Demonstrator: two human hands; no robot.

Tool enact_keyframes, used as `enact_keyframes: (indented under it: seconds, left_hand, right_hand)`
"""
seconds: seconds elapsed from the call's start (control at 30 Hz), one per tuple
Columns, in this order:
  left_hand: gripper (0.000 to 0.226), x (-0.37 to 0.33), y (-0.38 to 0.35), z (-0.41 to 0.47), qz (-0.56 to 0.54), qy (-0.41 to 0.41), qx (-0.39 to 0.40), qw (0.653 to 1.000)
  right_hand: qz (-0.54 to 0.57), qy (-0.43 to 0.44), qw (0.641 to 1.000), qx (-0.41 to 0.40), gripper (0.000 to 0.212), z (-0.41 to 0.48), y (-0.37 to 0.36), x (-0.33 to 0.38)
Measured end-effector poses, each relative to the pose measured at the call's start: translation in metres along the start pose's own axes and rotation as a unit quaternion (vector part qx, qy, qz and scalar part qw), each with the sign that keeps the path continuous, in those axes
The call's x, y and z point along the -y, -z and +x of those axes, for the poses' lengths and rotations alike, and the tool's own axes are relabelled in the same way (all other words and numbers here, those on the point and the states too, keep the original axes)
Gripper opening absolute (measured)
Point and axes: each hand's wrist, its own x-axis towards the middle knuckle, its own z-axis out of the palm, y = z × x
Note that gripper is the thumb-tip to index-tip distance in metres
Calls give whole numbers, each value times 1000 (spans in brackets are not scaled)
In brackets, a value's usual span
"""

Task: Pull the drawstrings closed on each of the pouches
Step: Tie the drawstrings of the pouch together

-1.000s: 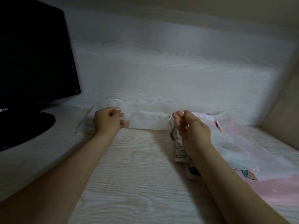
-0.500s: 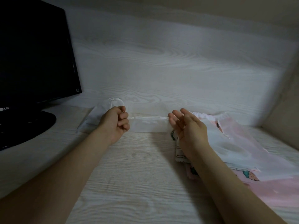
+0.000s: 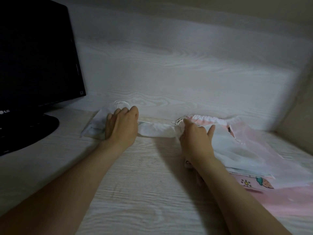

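the left hand [image 3: 121, 126] is no longer the fist it was half a second before: its fingers are uncurled and lie palm down on the white pouch [image 3: 94, 123] just right of the monitor [image 3: 33, 56] base, gripping nothing. the right hand [image 3: 194, 136], which hung raised with its palm turned sideways, is now down on the pile of pouches [image 3: 245, 155] farther right of the monitor. its fingers are spread and laid on the cloth; whether any finger catches a cord cannot be told.

the white pouch is thin and half see-through and lies flat on the desk [image 3: 135, 192], with a loop of drawstring [image 3: 121, 103] showing beyond the left hand's knuckles. a second white pouch [image 3: 155, 130] lies between the two hands. in the pile, well right of the monitor, a pink pouch [image 3: 208, 118] has its white top hem gathered in ruffles, and knotted cord ends [image 3: 177, 122] stick out just beside the right hand. a sheer white pouch lies over it, and a printed pouch [image 3: 260, 183] with a strawberry figure peeks out at the pile's near edge.
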Motion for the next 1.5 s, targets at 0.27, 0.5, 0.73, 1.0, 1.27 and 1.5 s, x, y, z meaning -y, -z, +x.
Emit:
enact_keyframes:
  seconds: [0.27,0.5,0.73,1.0,1.27,1.5]
  left_hand:
    - [19,4,11,2,155,28,59,986]
    - [34,11,4,-3,102,-43,36,993]
    - [17,-1,5,-2,74,-46,-18,996]
    - [33,-23,-2,-6,-310,19,-22,950]
    - [75,-28,-14,-13,-357,-9,148,922]
    - [90,-33,-10,-16,-299,-69,219,926]
  right_hand:
    - [-73,-10,997,22,44,2,1,-4]
    - [-50,25,997,56,51,-2,6,-9]
    - [22,87,995,36,35,-1,-1,0]
    - [62,136,988,49,22,-3,-10,0]
    - [94,156,975,126,25,-14,5,12]
    - [146,130,978,73,19,-8,-2,7]
